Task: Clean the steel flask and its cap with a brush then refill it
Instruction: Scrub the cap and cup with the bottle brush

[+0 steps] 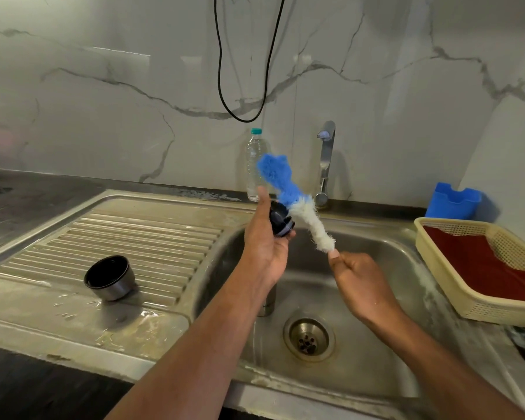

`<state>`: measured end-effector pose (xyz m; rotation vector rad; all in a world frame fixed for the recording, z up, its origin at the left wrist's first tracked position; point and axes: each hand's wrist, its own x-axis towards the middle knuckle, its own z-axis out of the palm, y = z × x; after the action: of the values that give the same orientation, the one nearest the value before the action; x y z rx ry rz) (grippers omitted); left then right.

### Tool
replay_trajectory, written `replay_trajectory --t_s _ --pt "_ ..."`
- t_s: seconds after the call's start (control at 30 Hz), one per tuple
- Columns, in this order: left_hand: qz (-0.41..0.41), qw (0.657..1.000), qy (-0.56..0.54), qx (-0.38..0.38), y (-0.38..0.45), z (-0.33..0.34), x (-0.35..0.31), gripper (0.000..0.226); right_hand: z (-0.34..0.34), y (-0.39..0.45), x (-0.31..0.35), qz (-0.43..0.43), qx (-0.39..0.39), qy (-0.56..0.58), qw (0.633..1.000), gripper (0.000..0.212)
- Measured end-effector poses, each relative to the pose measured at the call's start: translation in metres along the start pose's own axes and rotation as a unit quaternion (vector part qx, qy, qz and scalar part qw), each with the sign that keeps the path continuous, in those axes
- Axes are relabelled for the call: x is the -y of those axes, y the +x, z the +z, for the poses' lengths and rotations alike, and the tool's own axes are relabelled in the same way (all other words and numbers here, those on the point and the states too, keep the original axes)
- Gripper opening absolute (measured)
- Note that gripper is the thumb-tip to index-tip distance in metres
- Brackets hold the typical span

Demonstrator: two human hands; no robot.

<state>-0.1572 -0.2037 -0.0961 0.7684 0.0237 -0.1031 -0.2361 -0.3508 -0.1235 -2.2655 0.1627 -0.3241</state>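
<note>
My left hand (265, 247) holds a dark round flask stopper (281, 222) above the sink basin (385, 262). My right hand (361, 283) grips the handle end of a bottle brush (294, 201) with blue and white bristles, which points up and left and lies against the stopper. The steel flask (269, 301) stands in the basin, mostly hidden behind my left forearm. A steel cup-shaped cap (110, 277) with a dark inside rests on the ribbed drainboard (152, 237) to the left.
A clear plastic water bottle (255, 165) and a steel tap (326, 165) stand behind the sink. A cream basket (455, 286) with a red cloth sits to the right, with a blue plastic holder (453, 201) behind it. A black cable (243, 86) hangs down the wall.
</note>
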Motion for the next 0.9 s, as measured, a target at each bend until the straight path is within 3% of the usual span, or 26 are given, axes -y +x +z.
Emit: replay_trajectory --t_s 0.17,0.27,0.5,0.63,0.77,0.9 --pt "0.014 1.000 0.020 0.000 -0.003 0.002 0.002 0.058 0.000 -0.001 -0.001 0.030 0.030 -0.011 0.999 0.055" --pt "0.036 0.999 0.006 -0.020 0.001 0.001 0.001 0.065 0.002 -0.001 0.000 -0.007 -0.011 0.032 0.999 0.053" --pt "-0.007 0.994 -0.012 -0.108 0.002 -0.001 0.000 0.075 0.005 -0.001 -0.002 0.004 0.000 -0.030 1.000 0.057" --pt "-0.003 0.999 0.022 -0.043 -0.001 0.001 -0.002 0.067 0.004 -0.003 0.002 -0.015 -0.017 -0.034 0.999 0.055" --pt "-0.006 0.999 0.031 0.033 -0.005 0.003 -0.001 0.025 0.000 -0.004 0.002 -0.029 -0.037 -0.022 0.999 0.054" --pt "-0.001 0.998 0.026 0.052 -0.007 0.006 0.001 0.034 -0.003 -0.005 0.005 -0.016 -0.053 -0.039 0.998 0.054"
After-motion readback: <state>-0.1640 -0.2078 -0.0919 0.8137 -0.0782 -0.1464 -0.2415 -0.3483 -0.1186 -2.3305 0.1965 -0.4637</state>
